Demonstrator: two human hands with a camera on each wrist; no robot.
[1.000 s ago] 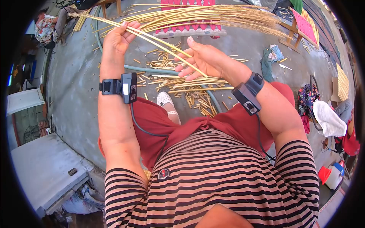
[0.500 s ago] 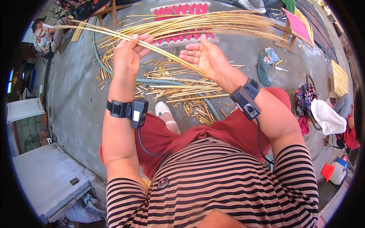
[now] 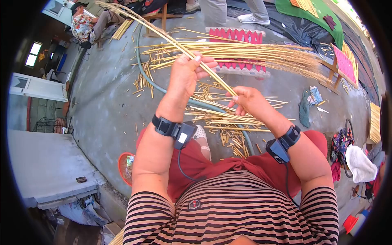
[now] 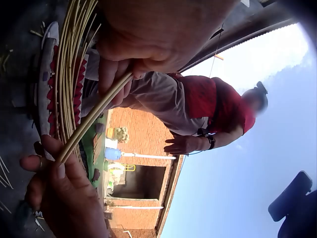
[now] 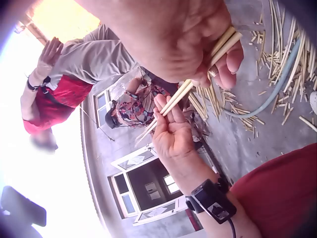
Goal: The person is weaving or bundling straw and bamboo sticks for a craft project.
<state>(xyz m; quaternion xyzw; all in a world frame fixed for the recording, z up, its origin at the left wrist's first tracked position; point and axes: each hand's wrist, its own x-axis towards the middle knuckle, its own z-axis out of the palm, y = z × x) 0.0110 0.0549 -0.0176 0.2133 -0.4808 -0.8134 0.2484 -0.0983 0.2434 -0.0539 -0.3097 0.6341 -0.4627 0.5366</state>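
Observation:
A pair of long pale-yellow plant stalks point(image 3: 214, 76) slants across in front of my body, thin brushy ends toward the upper left. My left hand point(image 3: 185, 75) holds them partway along, thumb laid over them and fingers behind. At their thick lower ends, my right hand point(image 3: 253, 102) pinches them between thumb and fingers. In the right wrist view the cut ends of the stalks point(image 5: 225, 47) stick out past the right hand. Beyond the hands, a bundle of similar stalks with bushy heads point(image 3: 286, 57) lies across a rack with pink cloth point(image 3: 237, 36).
Cut stalk pieces point(image 3: 234, 143) and longer stalks point(image 3: 241, 118) litter the concrete floor around a grey-green hose point(image 3: 157, 86). An orange basket point(image 3: 123, 168) stands by my left leg. Another person in red point(image 4: 213, 104) stands ahead; one in a flowered shirt point(image 3: 83, 26) sits at far left.
My right hand has gone from open fingers beside the stalks to pinching their lower ends. The left hand keeps its hold. The head view has shifted, bringing the standing person's legs into sight.

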